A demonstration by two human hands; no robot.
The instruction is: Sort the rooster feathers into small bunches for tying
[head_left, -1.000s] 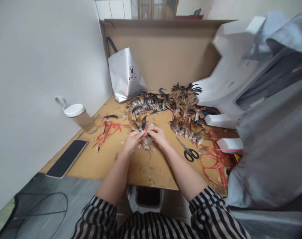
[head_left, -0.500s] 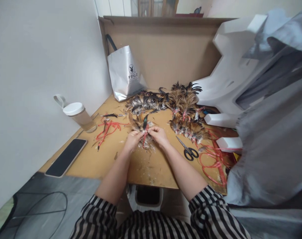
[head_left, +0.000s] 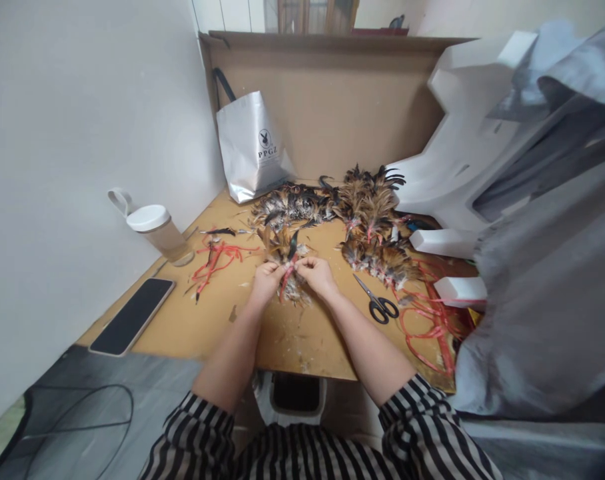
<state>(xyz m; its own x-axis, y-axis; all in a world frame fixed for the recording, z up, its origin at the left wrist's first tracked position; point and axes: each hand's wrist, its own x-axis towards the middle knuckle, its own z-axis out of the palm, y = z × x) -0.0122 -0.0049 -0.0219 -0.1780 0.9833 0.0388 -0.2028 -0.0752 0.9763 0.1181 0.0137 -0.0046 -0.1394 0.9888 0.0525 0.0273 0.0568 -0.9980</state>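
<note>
Swung leftward, the thin red plastic strip (head_left: 283,284) crosses the brown-and-black feather bundle (head_left: 276,245) on the tabletop (head_left: 302,340); my left hand (head_left: 266,281) and right hand (head_left: 319,275) pinch the strip, fingertips together, probably keeping it taut.

Left hand (head_left: 268,279), right hand (head_left: 318,275) pinching red strip (head_left: 284,283) at feather bundle (head_left: 281,245).

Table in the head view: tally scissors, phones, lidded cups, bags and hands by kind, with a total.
Scissors: 1
Phone: 1
Lidded cup: 1
Silver bag: 1
Left hand and right hand: 2
Total: 6
</note>
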